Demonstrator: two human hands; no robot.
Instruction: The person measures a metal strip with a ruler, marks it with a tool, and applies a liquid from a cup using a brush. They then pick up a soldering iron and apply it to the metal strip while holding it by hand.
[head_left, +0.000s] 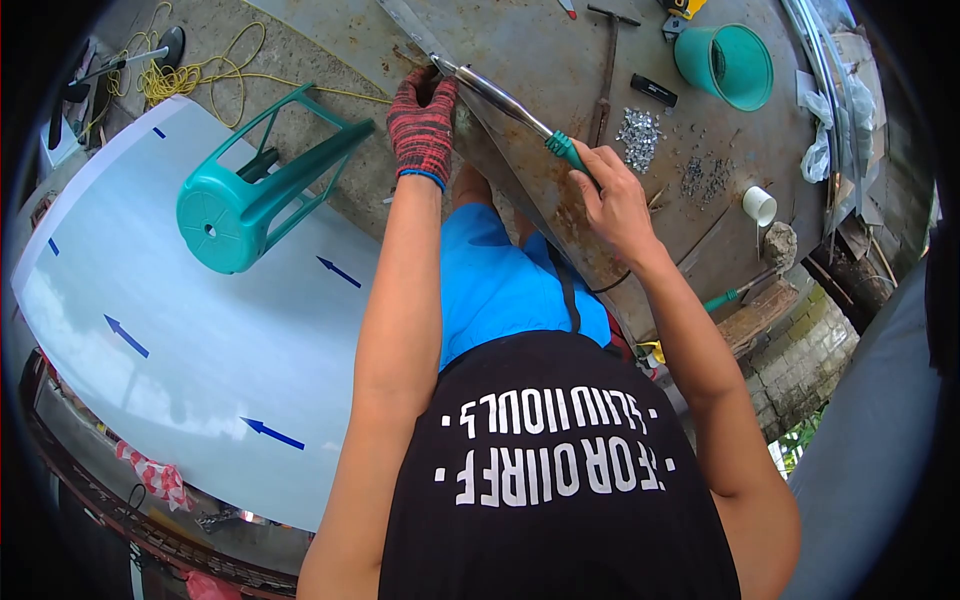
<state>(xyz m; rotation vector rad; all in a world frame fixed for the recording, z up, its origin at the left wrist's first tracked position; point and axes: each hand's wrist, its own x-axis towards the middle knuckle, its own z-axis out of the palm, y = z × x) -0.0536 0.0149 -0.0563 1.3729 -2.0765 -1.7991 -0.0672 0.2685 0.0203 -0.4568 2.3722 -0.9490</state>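
My right hand (617, 195), bare, is closed around the green grip of a long chrome-shafted hand tool (495, 97). The tool slants up and left, and its front end meets my left hand (422, 125). That hand wears a red and black knitted glove with a blue cuff. Its fingers curl beside the tool's front end at the edge of a metal strip (405, 22); what they pinch is hidden. Beneath the tool lies a rusty metal sheet (560, 60). Small silvery metal pieces (639, 139) and darker bits (706, 178) are heaped right of my right hand.
On the sheet are a hammer (606, 75), a black box-shaped object (653, 90), a green bucket (724, 66) and a white cup (759, 206). A green plastic stool (225, 215) lies on a pale blue arrow-marked panel (190, 350) at left. Yellow rope (180, 85) tangles behind it.
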